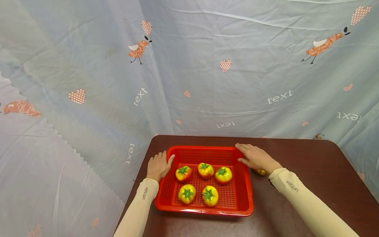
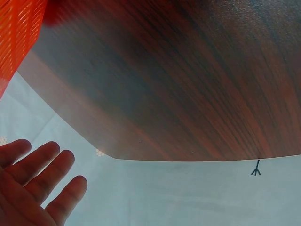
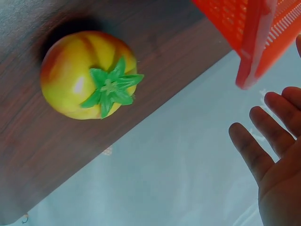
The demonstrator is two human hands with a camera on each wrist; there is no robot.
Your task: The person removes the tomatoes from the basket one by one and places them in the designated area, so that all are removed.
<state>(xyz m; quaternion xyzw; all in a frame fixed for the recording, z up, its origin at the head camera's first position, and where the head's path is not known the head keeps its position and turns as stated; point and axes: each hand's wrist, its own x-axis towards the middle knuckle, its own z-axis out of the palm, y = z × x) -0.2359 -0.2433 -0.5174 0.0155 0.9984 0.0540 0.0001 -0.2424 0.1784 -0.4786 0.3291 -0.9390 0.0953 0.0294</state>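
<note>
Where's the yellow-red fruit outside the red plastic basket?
In the head view, the fruit lies on the brown table, right of the basket, partly behind the right hand.

The left hand (image 2: 22, 193) enters at the lower left, its fingers spread and nearly straight in front of a pale blue cloth (image 2: 169, 195). Above it, the orange-red slotted wall of a basket (image 2: 18, 35) fills the upper left corner, though whether the two touch is hard to tell here. The dark, wood-grained table (image 2: 188, 89) spans most of the view, partly blurred by glare.
</note>
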